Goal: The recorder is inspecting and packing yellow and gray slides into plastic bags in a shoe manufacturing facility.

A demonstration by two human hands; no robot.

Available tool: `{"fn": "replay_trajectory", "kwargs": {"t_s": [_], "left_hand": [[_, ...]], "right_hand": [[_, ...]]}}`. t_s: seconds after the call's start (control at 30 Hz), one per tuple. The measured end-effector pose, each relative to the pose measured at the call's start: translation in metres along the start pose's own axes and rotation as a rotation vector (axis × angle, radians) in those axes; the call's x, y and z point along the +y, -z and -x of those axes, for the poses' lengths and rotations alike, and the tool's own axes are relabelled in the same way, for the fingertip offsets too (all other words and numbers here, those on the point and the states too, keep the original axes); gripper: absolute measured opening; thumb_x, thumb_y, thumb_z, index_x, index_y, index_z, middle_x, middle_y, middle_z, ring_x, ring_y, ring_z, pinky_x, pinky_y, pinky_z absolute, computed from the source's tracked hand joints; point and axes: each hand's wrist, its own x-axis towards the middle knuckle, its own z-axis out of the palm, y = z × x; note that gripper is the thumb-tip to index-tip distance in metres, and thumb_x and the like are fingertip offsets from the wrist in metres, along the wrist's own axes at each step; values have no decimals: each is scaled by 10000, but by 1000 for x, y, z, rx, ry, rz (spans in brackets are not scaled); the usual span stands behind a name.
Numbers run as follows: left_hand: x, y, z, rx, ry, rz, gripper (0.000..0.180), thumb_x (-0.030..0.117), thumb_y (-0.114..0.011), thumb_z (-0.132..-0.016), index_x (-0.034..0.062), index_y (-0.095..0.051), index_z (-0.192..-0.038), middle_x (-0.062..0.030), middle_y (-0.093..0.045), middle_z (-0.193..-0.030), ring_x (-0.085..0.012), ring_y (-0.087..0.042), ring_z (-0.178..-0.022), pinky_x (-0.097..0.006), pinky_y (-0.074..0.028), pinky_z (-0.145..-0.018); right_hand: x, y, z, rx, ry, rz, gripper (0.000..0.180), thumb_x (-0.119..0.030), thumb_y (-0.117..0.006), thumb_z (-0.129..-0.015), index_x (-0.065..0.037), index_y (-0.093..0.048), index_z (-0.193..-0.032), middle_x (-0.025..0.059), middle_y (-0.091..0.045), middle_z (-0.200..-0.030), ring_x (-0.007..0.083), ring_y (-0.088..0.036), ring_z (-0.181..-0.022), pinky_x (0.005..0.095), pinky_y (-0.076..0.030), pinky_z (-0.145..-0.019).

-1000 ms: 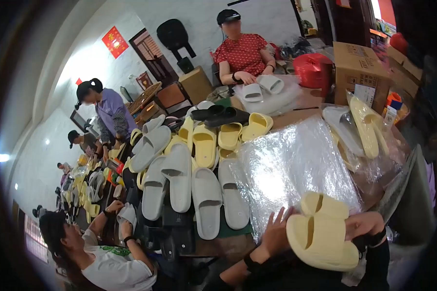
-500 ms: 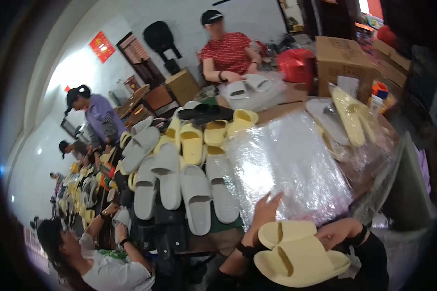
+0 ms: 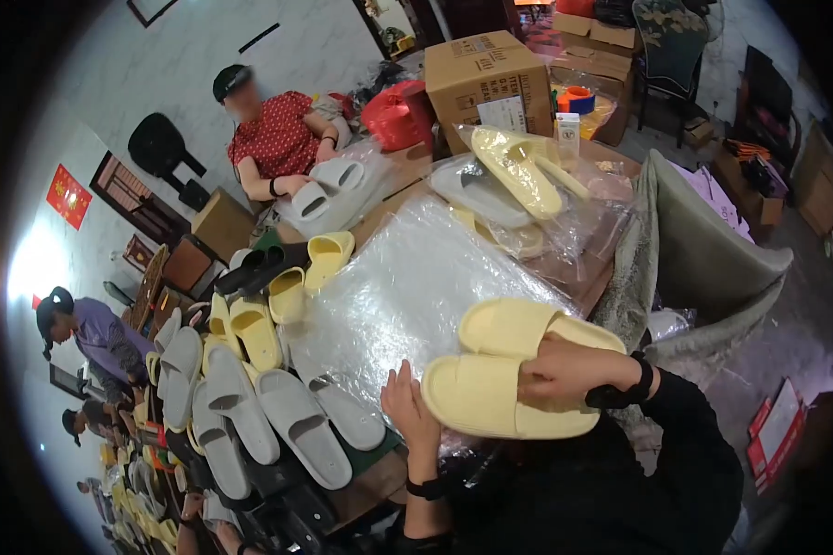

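A pair of pale yellow slide slippers (image 3: 472,396) is in my right hand (image 3: 569,372), whose fingers reach into the foot openings. The slippers lie side by side, toes to the left, above the near right part of a stack of clear plastic bags (image 3: 407,268). Beside the toe of the nearer slipper, my left hand (image 3: 410,404) is raised with its fingers stretched out and nothing in it. It is at the near edge of the bag stack; whether it touches the plastic or the slipper, I cannot tell.
Grey slippers (image 3: 305,430) and yellow ones crowd the table's left side. Bagged slippers (image 3: 518,176) lie at the far right, before a cardboard box (image 3: 486,79). Across the table a person in red (image 3: 282,139) handles bagged grey slippers. A grey-green fabric-lined bin (image 3: 713,268) stands right.
The view has swung to the right. My right hand has brought the yellow slippers up over the bag stack and turned their toes left. My left hand is now beside their toes.
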Motion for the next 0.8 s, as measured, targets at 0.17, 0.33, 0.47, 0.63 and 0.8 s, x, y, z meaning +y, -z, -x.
{"fn": "replay_trajectory", "kwargs": {"t_s": [0.17,0.33,0.47,0.63,0.8], "left_hand": [[14,19,-11,17,50,248,363,169,-368,-970,29,-489,-1282,-132,-528,-1276,-342,-419,-1226,-458,-241,-1051],[24,21,-12,31,151,560,346,137,-400,-958,17,-494,-1268,-132,-509,-1298,-340,-396,-1255,-454,-220,-1082],[22,26,-24,-107,-253,-214,392,37,-491,-842,150,-571,-1210,-106,-469,-1342,-352,-367,-1275,-559,-219,-1057],[34,53,-31,-2,-298,-349,487,-44,-525,-693,176,-644,-1111,-99,-468,-1346,-398,-404,-1223,-554,-298,-1010],[47,73,-42,175,-273,-145,481,-108,-473,-711,77,-631,-1126,-131,-572,-1214,-377,-507,-1124,-455,-396,-953]], "right_hand": [[-1,10,9,109,-37,-501,275,-229,-617,-829,-20,-642,-1005,169,-634,-928,277,-596,-881,371,-434,-835],[11,3,30,-302,87,-1434,371,-35,-667,-816,109,-548,-1137,108,-607,-1145,129,-549,-1013,277,-452,-862],[13,-6,21,-493,433,-1451,327,-33,-640,-842,113,-555,-1122,127,-607,-1129,128,-543,-1012,276,-451,-860],[6,-9,13,-596,492,-1374,306,-35,-624,-852,97,-566,-1122,127,-606,-1119,129,-525,-1009,284,-434,-856],[2,-21,16,-518,396,-1462,339,-30,-639,-837,99,-555,-1140,131,-590,-1169,125,-503,-1062,290,-409,-897]]}}
